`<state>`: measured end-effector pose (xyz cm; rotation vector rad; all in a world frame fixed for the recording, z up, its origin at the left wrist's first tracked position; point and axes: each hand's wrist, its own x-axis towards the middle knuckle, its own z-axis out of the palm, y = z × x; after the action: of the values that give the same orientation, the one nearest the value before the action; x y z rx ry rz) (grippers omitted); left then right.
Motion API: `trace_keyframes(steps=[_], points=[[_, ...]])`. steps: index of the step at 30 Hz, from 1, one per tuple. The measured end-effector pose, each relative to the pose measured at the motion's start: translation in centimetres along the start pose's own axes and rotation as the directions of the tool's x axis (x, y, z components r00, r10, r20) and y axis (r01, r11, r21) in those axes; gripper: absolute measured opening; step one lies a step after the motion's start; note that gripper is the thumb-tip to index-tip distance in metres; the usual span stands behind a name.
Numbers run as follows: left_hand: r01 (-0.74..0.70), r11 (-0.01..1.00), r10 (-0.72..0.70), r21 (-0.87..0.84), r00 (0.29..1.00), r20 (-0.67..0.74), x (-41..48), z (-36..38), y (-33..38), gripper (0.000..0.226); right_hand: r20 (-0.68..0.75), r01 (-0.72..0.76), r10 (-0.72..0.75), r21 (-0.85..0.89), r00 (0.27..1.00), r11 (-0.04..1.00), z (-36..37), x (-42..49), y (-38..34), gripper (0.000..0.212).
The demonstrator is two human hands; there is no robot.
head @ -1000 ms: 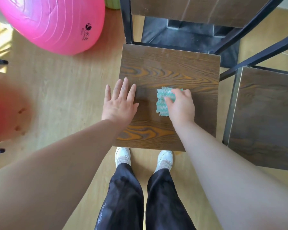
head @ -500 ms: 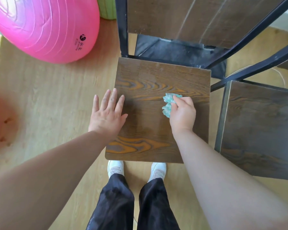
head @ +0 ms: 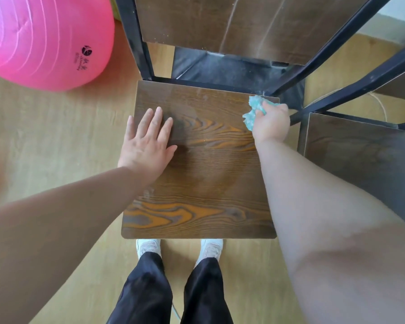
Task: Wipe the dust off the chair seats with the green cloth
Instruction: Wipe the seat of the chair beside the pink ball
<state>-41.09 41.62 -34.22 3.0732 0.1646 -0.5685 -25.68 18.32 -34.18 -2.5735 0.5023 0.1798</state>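
Seats: We count two brown wooden seats. The near seat [head: 208,183] fills the middle. The other seat [head: 360,164] sits just beside it at 3 o'clock.
Cloth: We see one green cloth [head: 250,116], bunched up at the 1 o'clock corner of the near seat.
Hands: We count two, the left hand [head: 147,146] and the right hand [head: 272,125].
Other things: We see one pink ball [head: 45,43] at 10 o'clock, one chair back [head: 243,24] at 12 o'clock, and two white shoes [head: 147,246] at 6 o'clock.
Cut off: The pink ball runs off the top and left edges. The other seat runs off the right edge, and the right arm covers part of it.
Hard to see: Most of the green cloth hides inside the right hand. We cannot read the small writing on the pink ball.
Left hand: It lies flat, palm down, on the 9 o'clock side of the near seat. Its fingers are straight and a little apart, and it holds nothing.
Right hand: Its fingers curl tight round the green cloth, which touches the near seat.
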Motion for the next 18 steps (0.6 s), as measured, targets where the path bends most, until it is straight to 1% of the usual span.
trace_keyframes(steps=[2,4,6,8,11,15,16,18], points=[[0.011,1.0,-0.011,-0.006,1.0,0.011,-0.2,0.1,-0.4,0.066,0.036,0.064,-0.066,0.05,0.997,0.997,1.3,-1.6,-0.6,0.027],[0.029,0.999,-0.028,-0.017,0.999,0.021,-0.8,0.1,-1.0,0.066,0.134,0.206,-0.212,0.059,0.968,0.977,2.6,-3.8,-0.9,0.022],[0.053,0.998,-0.052,-0.043,0.998,0.027,-1.8,0.2,-1.6,0.065,0.24,0.351,-0.355,0.061,0.904,0.934,4.0,-6.0,-0.8,0.023],[0.079,0.995,-0.077,-0.058,0.996,0.034,-3.0,0.3,-2.2,0.065,0.317,0.462,-0.452,0.048,0.834,0.885,5.0,-8.5,-0.5,0.027],[0.12,0.99,-0.116,-0.08,0.992,0.051,-5.1,1.1,-3.1,0.063,0.35,0.59,-0.571,0.061,0.743,0.805,5.9,-12.4,0.1,0.03],[0.193,0.977,-0.185,-0.087,0.978,0.096,-8.3,2.6,-3.7,0.063,0.44,0.637,-0.607,0.097,0.662,0.765,6.5,-17.3,1.5,0.027],[0.203,0.975,-0.194,-0.085,0.975,0.108,-9.1,3.0,-3.7,0.063,0.474,0.657,-0.616,0.099,0.629,0.747,6.6,-18.7,2.1,0.027],[0.214,0.974,-0.203,-0.081,0.971,0.128,-10.8,3.8,-3.6,0.063,0.54,0.728,-0.654,0.106,0.53,0.678,6.3,-21.8,3.2,0.029]])
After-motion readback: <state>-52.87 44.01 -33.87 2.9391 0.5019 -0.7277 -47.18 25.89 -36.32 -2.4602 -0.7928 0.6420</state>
